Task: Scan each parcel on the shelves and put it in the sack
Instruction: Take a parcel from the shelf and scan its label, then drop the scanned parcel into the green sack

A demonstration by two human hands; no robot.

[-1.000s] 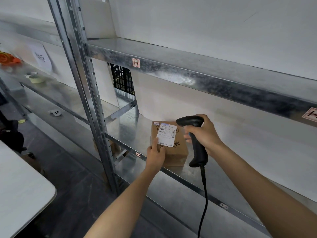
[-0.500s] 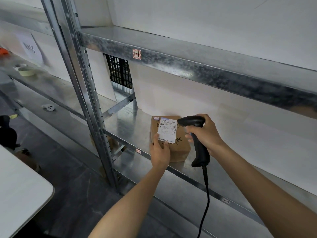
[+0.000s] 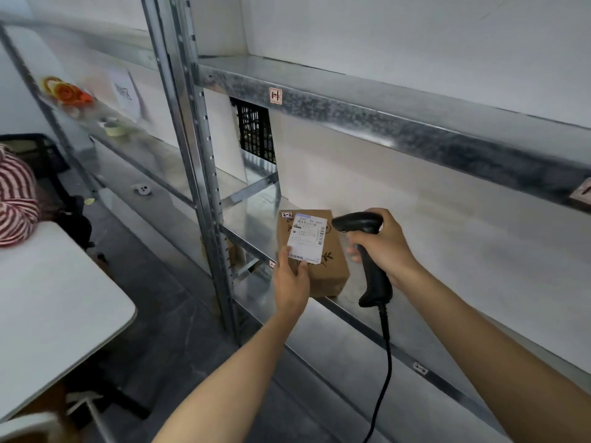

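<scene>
As the left hand [image 3: 292,282] gripped the brown cardboard parcel [image 3: 331,271], it sat at the front edge of the galvanised steel shelf [image 3: 348,310]; the right hand [image 3: 383,247] clasped a black corded scanner [image 3: 374,279] above that shelf.

The galvanised middle shelf [image 3: 252,215] carried one brown parcel [image 3: 323,266] at its front edge, white label [image 3: 307,238] up. At eleven o'clock from it a black crate [image 3: 256,132] showed at the back. Farther off at ten o'clock, the neighbouring bay [image 3: 153,155] held a tape roll [image 3: 116,129] and orange coils [image 3: 68,92] — both blurred.
</scene>
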